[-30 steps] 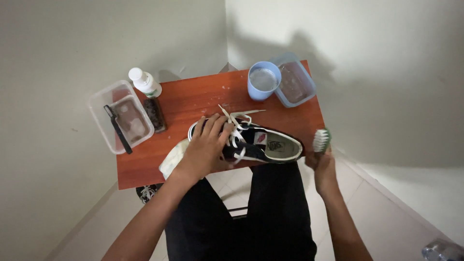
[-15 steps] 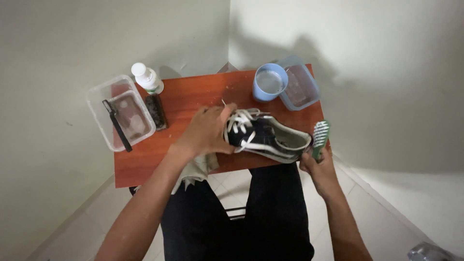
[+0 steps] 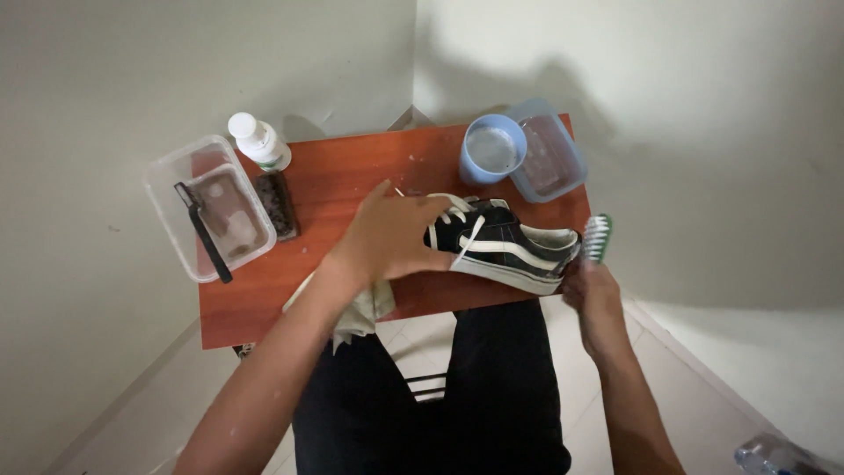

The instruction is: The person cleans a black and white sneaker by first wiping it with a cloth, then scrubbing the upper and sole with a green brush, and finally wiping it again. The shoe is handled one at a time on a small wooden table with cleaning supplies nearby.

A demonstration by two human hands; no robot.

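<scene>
Nearest the camera, the person's dark-trousered legs (image 3: 475,387) fill the lower centre, with a plastic bottle (image 3: 774,456) partly cut off at the lower right corner on the pale floor. Right hand (image 3: 596,301), just off the table's near right edge: fingers closed around the handle of a green-and-white brush (image 3: 598,237), bristle head upright and just beside the heel of the shoe. Left hand (image 3: 391,237), over the table's middle: fingers curled over the toe end of the shoe (image 3: 505,246), gripping it. Shoe: black with white laces, stripe and sole, tilted on its side with the heel overhanging the right edge of the red-brown table (image 3: 264,308). Pale cloth (image 3: 356,308): lies under the left wrist and hangs over the near edge. Left side of table: clear tub (image 3: 207,211) overhanging the left edge, holding a smaller tray with brownish, wet-looking residue; a dark brush (image 3: 202,233) lies slanted across it. Dark sponge (image 3: 277,204): flat on the table, just beside the tub. White bottle (image 3: 259,141) with white cap: upright behind the sponge, at the far left corner. Far right corner: blue cup (image 3: 488,148) holding cloudy liquid, touching a clear tub (image 3: 549,154) that holds murky water; both stand just beyond the shoe.
</scene>
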